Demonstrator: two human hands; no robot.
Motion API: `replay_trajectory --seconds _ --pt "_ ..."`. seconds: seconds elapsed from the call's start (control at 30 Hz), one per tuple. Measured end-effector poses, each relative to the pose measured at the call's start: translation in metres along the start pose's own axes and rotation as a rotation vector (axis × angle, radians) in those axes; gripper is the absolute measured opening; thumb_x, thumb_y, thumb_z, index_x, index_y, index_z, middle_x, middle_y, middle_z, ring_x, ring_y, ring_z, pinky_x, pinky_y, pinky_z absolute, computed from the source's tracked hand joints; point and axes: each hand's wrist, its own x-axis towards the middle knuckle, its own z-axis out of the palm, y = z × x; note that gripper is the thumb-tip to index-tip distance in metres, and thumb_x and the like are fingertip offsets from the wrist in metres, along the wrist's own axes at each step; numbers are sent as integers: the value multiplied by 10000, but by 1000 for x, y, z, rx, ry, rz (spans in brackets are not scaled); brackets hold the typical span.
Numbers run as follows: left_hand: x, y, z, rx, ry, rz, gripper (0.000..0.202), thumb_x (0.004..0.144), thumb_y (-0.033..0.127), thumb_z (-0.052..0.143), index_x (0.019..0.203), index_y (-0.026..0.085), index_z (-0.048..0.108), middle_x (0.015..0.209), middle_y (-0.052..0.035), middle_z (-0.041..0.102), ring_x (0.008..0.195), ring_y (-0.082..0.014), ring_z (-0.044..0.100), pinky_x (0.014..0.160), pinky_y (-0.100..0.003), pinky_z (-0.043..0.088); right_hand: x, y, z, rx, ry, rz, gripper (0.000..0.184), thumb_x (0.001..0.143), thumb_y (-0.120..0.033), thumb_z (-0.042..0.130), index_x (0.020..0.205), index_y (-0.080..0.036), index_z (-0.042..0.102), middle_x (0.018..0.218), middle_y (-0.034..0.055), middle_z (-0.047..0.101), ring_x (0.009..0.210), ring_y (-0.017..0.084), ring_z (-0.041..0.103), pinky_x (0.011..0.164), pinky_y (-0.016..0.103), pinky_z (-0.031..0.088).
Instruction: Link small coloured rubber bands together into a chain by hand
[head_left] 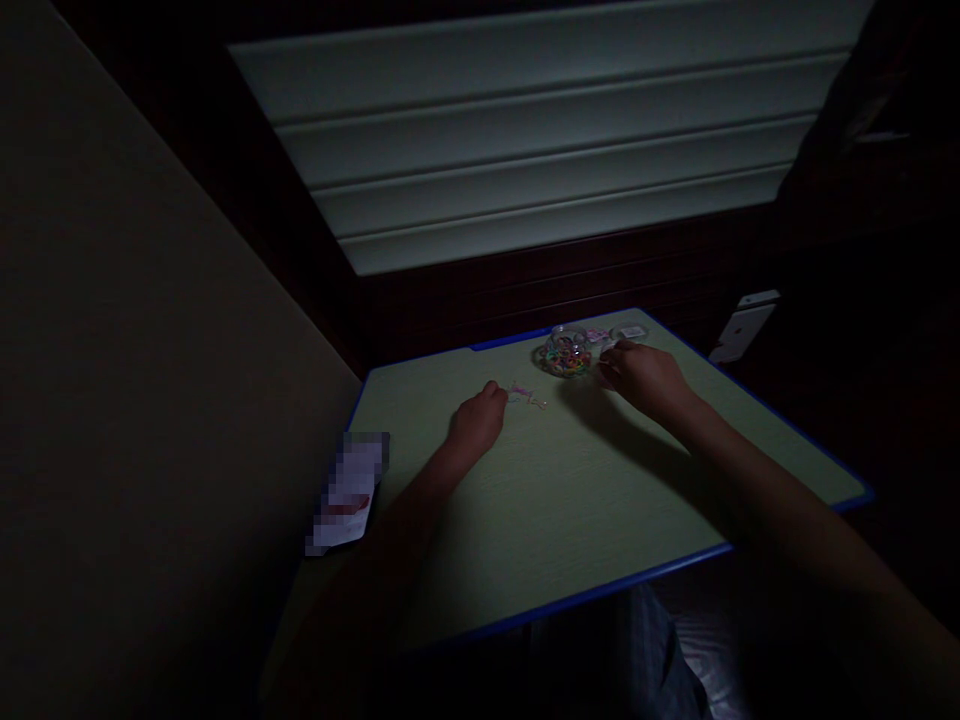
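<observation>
The room is dark. My left hand (478,418) rests closed on a pale green table (570,500), pinching the end of a short chain of small pale loops (527,396) that lies on the tabletop. My right hand (643,377) is closed beside a small clear jar (566,351) filled with tiny coloured loops; something thin seems pinched in its fingertips, too small to name. The jar stands near the table's far edge.
The table has a blue rim (600,592). A small clear lid or tub (628,333) lies behind the jar. A white card (347,492) sits at the table's left edge, by a plain wall. Closed blinds (540,140) hang behind. A white object (742,326) lies off the table's right side.
</observation>
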Motion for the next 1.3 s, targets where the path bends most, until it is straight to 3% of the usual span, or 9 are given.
replay_trajectory --seconds 0.17,0.27,0.4,0.57,0.97,1.2,1.3 --pt "-4 11 -7 206 48 12 258 881 100 325 1039 154 523 1021 -85 535 702 -134 597 546 -244 441 1 -3 2 38 25 -53 321 904 -301 371 992 -179 655 952 94 657 805 185 603 593 258 332" --pt "-7 18 -12 293 117 148 288 870 76 339 1094 151 503 1035 -98 543 765 -164 598 534 -251 444 0 -8 5 80 36 -147 307 903 -297 395 1041 -170 638 985 97 655 863 194 598 653 263 366" --pt "-11 22 -14 260 207 259 272 895 95 339 1098 163 506 1032 -103 574 818 -174 599 612 -274 474 -2 -21 14 192 73 -326 318 904 -303 422 1121 -162 607 1105 113 620 969 192 571 745 266 389" --pt "-13 20 -12 193 250 370 258 904 117 343 1078 175 525 1037 -106 603 905 -181 595 704 -293 497 -6 -40 26 241 68 -464 313 911 -320 424 1064 -147 634 953 94 643 864 171 571 715 260 369" --pt "-13 17 -5 229 327 503 237 909 143 342 1067 194 511 977 -84 623 868 -175 592 644 -292 458 -10 -48 30 207 42 -533 286 909 -312 429 966 -154 661 824 60 629 725 123 529 621 250 285" --pt "-12 18 -7 253 285 513 240 914 156 336 1072 189 513 984 -89 624 865 -172 594 645 -290 459 -7 -43 29 135 24 -502 250 901 -228 414 914 -161 654 831 53 627 728 130 542 615 253 287" --pt "-12 18 -7 266 318 529 233 914 152 341 1057 187 522 981 -81 629 836 -167 597 635 -287 458 -3 -36 24 57 23 -444 276 909 -220 382 911 -157 651 869 74 637 773 155 553 634 264 292"
